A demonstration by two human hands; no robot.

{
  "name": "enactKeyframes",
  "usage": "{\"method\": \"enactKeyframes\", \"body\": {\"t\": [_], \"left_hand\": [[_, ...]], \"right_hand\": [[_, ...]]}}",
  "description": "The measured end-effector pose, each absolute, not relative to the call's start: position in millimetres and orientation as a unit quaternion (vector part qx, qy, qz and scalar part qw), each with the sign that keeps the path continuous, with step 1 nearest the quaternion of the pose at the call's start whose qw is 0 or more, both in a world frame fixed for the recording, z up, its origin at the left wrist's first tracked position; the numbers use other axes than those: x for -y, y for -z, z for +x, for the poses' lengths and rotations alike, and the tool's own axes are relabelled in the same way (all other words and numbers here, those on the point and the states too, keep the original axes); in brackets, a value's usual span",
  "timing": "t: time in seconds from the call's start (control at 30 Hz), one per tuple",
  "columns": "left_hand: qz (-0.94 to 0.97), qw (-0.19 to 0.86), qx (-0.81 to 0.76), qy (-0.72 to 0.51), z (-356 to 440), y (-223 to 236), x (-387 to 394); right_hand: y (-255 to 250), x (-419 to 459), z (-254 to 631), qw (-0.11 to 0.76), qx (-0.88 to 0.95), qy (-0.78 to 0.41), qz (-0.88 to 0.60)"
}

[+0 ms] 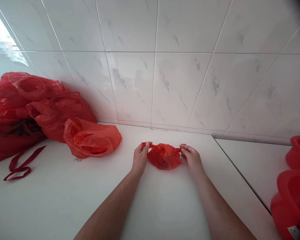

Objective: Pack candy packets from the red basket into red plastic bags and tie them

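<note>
A small red plastic bag (165, 158) rests on the white table in front of me, bunched up with something inside that I cannot make out. My left hand (140, 156) pinches one twisted handle of it, a short end poking out past the fingertips. On the other side my right hand (192, 157) grips the opposite handle between thumb and fingers. Both handles are stretched outward, and the top of the bag is gathered between them.
Left of my hands lies a loose red plastic bag (97, 140). Beyond it sit large, full red bags (52, 110) and a dark red strap (21, 170). Red plastic containers (293, 200) stand at the right, past a seam between tabletops (250, 180). A tiled wall (180, 83) closes off the back.
</note>
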State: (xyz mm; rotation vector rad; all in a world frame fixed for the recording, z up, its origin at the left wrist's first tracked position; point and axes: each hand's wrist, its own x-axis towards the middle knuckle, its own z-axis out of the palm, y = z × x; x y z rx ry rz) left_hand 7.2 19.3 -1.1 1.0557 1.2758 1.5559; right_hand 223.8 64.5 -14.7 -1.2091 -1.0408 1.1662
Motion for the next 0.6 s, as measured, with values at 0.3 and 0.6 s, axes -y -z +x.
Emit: {"method": "enactKeyframes", "body": {"t": [0.3, 0.6], "left_hand": [[0.529, 0.501, -0.469, -0.499, 10.0, 7.4, -13.9], [0.587, 0.41, -0.51, -0.476, 24.9, 15.6, -17.0]], "right_hand": [[4.7, -47.9, 204.1, 0.419, 0.588, -0.524, -0.452], [26.5, -47.0, 178.9, 0.382, 0.728, -0.293, -0.488]]}}
